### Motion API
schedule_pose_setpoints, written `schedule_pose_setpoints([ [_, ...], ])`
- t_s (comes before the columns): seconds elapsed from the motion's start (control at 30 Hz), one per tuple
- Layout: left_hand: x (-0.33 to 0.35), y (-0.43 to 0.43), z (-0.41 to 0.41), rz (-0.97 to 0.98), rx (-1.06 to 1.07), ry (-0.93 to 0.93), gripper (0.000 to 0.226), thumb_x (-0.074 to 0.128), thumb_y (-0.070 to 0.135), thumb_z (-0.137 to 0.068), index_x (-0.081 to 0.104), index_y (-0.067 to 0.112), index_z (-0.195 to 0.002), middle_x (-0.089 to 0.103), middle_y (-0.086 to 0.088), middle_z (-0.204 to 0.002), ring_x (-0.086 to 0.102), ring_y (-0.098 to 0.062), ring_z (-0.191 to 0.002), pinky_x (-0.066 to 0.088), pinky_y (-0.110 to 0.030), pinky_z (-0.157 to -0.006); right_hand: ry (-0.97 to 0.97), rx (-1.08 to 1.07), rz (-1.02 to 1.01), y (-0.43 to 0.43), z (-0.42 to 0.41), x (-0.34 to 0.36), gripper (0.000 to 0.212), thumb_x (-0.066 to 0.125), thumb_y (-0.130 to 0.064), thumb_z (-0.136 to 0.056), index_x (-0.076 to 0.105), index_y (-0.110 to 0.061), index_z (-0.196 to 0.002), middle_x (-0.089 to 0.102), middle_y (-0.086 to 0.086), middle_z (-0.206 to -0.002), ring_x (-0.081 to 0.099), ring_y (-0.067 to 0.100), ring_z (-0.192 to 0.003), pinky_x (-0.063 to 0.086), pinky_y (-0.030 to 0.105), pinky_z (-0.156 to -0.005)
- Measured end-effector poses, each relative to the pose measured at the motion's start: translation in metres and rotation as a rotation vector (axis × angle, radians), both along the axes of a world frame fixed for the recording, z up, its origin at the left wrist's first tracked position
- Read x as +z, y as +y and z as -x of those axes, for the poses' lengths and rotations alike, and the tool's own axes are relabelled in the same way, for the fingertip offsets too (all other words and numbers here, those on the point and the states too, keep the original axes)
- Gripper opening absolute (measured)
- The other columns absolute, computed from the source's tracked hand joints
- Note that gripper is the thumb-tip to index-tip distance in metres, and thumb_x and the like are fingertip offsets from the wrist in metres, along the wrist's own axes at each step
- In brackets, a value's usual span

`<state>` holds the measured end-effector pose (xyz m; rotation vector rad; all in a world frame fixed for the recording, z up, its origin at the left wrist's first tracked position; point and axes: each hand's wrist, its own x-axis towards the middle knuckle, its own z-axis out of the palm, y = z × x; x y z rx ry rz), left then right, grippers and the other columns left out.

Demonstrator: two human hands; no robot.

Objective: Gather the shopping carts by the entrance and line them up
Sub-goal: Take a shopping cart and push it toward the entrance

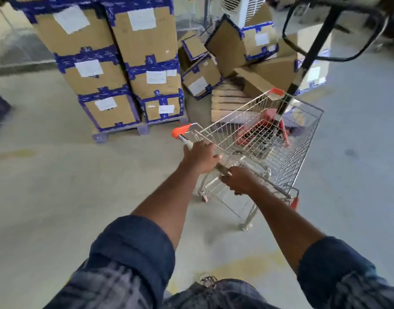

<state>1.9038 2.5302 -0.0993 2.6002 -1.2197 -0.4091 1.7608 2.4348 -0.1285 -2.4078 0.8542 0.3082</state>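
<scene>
Down on the grey concrete floor (57, 186), right in front of you, is the shopping cart (269, 134). It's a silver wire one with orange corner caps, and its basket points away to your upper right. You've got both hands on its handle bar (224, 170). Your left grip (200, 156) is wrapped over the bar near the orange end cap (180, 131). Your right grip (239, 180) is curled round the bar just beside it, with a short bit of bare bar showing between the two. Both arms are stretched out, with dark blue sleeves (135, 241) rolled up above the elbows.

The basket has nothing loose in it that I can make out. The red thing (267, 128) showing through the mesh seems to be behind or under the cart, maybe the base of a pallet jack, but it's too blurry to call. A black pole with a loop handle (314, 47) rises from that spot.

Past the cart on the left is a tall stack of cardboard boxes (115, 63) with blue tape and white labels, sitting on a purple pallet (99, 137). To the right of that is a messy pile of tumbled boxes (231, 47), leaning over some stacked wooden pallets (227, 101) that sit near the cart's front end.
</scene>
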Motion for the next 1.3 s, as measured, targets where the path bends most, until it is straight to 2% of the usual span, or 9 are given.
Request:
schedule_pose_setpoints([
  [0.07,-0.016,0.005,-0.021,-0.071,-0.098,-0.018,0.037,0.043,0.053,-0.097,0.059,0.030,-0.122,0.051,-0.001,-0.139,0.038,-0.024,-0.135,0.017,-0.064,-0.109,0.039,-0.119,0.217,0.007,0.007,-0.007,0.047,0.050,-0.060,-0.094,0.064,-0.017,-0.107,0.069,0.007,-0.095,0.068,0.028,-0.089,0.055,0.035,-0.074],
  [0.17,-0.036,0.019,-0.039,-0.054,-0.258,-0.087,0.042,0.033,0.062,-0.096,0.056,0.038,-0.122,0.049,0.004,-0.142,0.037,-0.024,-0.137,0.009,-0.071,-0.109,0.078,-0.261,0.384,0.030,0.013,-0.011,0.047,0.048,-0.062,-0.091,0.065,-0.021,-0.106,0.070,0.006,-0.102,0.067,0.029,-0.095,0.056,0.040,-0.082],
  [0.33,-0.043,0.058,-0.054,-0.072,-0.464,-0.067,0.064,0.023,0.077,-0.091,0.049,0.038,-0.135,0.042,0.000,-0.151,0.030,-0.030,-0.144,0.000,-0.071,-0.112,0.209,-0.369,0.423,0.085,0.016,0.001,0.041,0.054,-0.055,-0.092,0.064,-0.019,-0.108,0.071,0.009,-0.107,0.067,0.031,-0.101,0.055,0.043,-0.085],
  [0.5,-0.051,0.123,-0.074,-0.010,-0.587,-0.074,0.086,0.008,0.085,-0.080,0.056,0.032,-0.128,0.055,0.004,-0.137,0.041,-0.029,-0.134,0.015,-0.065,-0.110,0.209,-0.410,0.327,0.159,0.025,-0.005,0.039,0.055,-0.056,-0.090,0.067,-0.021,-0.103,0.070,0.003,-0.099,0.067,0.023,-0.093,0.048,0.031,-0.069],
  [0.63,-0.054,0.168,-0.079,0.040,-0.639,-0.053,0.081,0.008,0.080,-0.084,0.063,0.029,-0.114,0.062,0.006,-0.122,0.047,-0.028,-0.124,0.024,-0.062,-0.107,0.316,-0.510,0.315,0.217,0.066,0.001,0.042,0.053,-0.064,-0.089,0.063,-0.024,-0.090,0.069,0.003,-0.095,0.058,0.020,-0.078,0.044,0.029,-0.062],
  [0.8,-0.059,0.220,-0.075,0.085,-0.683,-0.039,0.084,0.003,0.084,-0.083,0.065,0.029,-0.097,0.065,0.008,-0.106,0.053,-0.026,-0.114,0.031,-0.058,-0.104,0.310,-0.648,0.356,0.299,0.068,0.002,0.039,0.051,-0.061,-0.087,0.065,-0.024,-0.090,0.066,0.003,-0.089,0.063,0.023,-0.082,0.043,0.031,-0.064],
  [1.03,-0.052,0.286,-0.098,0.095,-0.796,-0.154,0.057,0.021,0.074,-0.089,0.061,0.034,-0.094,0.063,0.015,-0.113,0.050,-0.021,-0.120,0.022,-0.054,-0.104,0.195,-0.808,0.418,0.423,0.045,-0.006,0.036,0.050,-0.050,-0.084,0.067,-0.023,-0.100,0.071,0.007,-0.091,0.068,0.030,-0.084,0.047,0.034,-0.066],
  [1.2,-0.041,0.319,-0.103,0.031,-0.890,-0.126,0.071,0.013,0.083,-0.078,0.063,0.036,-0.096,0.060,0.015,-0.110,0.049,-0.022,-0.121,0.020,-0.050,-0.104,0.157,-0.916,0.413,0.500,0.028,-0.005,0.030,0.053,-0.041,-0.087,0.068,-0.019,-0.101,0.070,0.007,-0.091,0.069,0.031,-0.083,0.050,0.035,-0.068],
  [1.3,-0.037,0.329,-0.097,0.030,-0.927,-0.090,0.063,0.015,0.084,-0.075,0.059,0.042,-0.091,0.055,0.017,-0.108,0.048,-0.022,-0.122,0.015,-0.048,-0.107,0.135,-0.982,0.432,0.525,0.025,-0.006,0.026,0.052,-0.035,-0.086,0.069,-0.020,-0.096,0.070,0.006,-0.088,0.069,0.031,-0.079,0.052,0.035,-0.069],
])
